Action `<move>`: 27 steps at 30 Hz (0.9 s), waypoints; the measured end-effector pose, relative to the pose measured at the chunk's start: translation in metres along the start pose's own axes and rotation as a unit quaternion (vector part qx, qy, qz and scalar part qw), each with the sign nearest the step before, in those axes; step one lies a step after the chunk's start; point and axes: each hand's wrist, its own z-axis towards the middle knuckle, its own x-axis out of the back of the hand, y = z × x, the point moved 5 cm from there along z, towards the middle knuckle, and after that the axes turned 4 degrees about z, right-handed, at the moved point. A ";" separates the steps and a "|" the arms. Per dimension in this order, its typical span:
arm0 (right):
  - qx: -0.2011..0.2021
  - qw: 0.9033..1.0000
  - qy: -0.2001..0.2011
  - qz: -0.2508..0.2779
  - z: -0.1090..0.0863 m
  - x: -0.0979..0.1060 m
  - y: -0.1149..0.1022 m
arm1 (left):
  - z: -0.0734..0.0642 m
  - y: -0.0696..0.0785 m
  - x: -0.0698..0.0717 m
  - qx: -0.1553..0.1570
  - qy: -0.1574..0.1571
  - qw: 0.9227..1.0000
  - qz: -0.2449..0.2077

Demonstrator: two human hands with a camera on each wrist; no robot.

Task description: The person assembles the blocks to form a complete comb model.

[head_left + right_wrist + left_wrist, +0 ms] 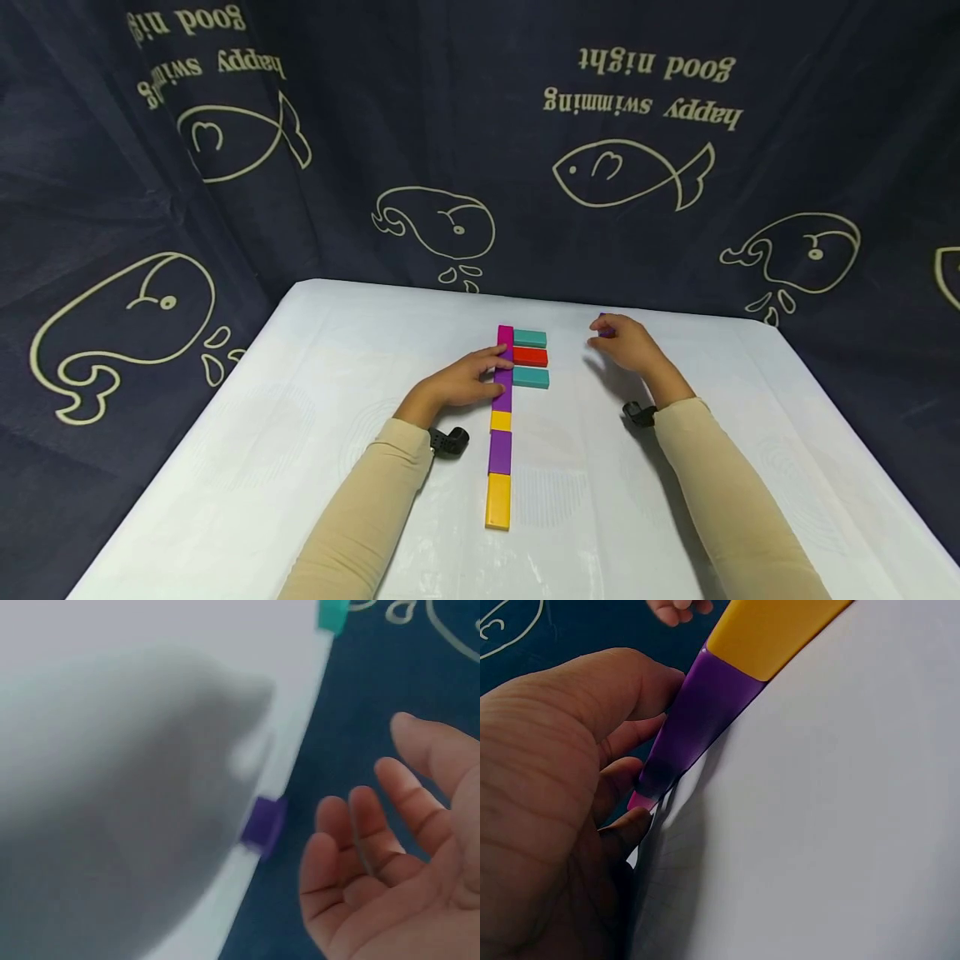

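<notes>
My left hand [472, 379] rests along a lengthwise row of blocks, its fingertips at the purple block [502, 398] in the upper part. In the left wrist view, thumb and fingertips lie at the side of the purple block [701, 705], beside a yellow block [776, 634]. A magenta block [506, 335] tops the row. To its right, two teal blocks [531, 379] and a red block [530, 357] stick out sideways. At the far right my right hand [630, 343] hovers by a separate purple block [264, 825]; its fingers are loosely bent and apart from that block.
Nearer me, the row continues with a small yellow block [501, 421], a purple block [500, 452] and a larger yellow block [498, 502]. A white cloth covers the table [300, 433]. A dark curtain [517, 108] with fish and whale drawings hangs behind the far edge.
</notes>
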 end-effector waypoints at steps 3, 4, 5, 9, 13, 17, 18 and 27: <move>-0.010 1.000 0.005 0.007 0.002 0.007 0.013 | 0.000 -0.001 0.000 0.000 0.001 1.000 0.002; -0.013 1.000 0.005 0.008 0.004 0.008 0.016 | 0.000 -0.001 0.000 0.000 0.002 1.000 0.001; -0.016 1.000 0.005 0.010 0.006 0.009 0.020 | 0.000 0.000 0.000 0.000 0.001 1.000 0.000; -0.023 1.000 0.006 0.013 0.014 0.011 0.033 | -0.001 0.001 0.000 0.001 0.000 1.000 -0.003; -0.026 0.999 0.002 0.021 0.021 0.009 0.045 | -0.002 0.002 -0.001 0.001 -0.001 1.000 -0.002; -0.028 0.999 -0.019 0.021 0.025 0.004 0.051 | -0.001 0.002 -0.001 0.003 -0.001 1.000 -0.001; -0.027 0.999 -0.024 0.019 0.025 0.002 0.051 | -0.001 0.002 0.000 0.004 -0.001 1.000 -0.001; -0.020 0.998 -0.047 -0.034 0.023 -0.003 0.047 | 0.000 0.001 0.000 0.011 -0.005 1.000 0.005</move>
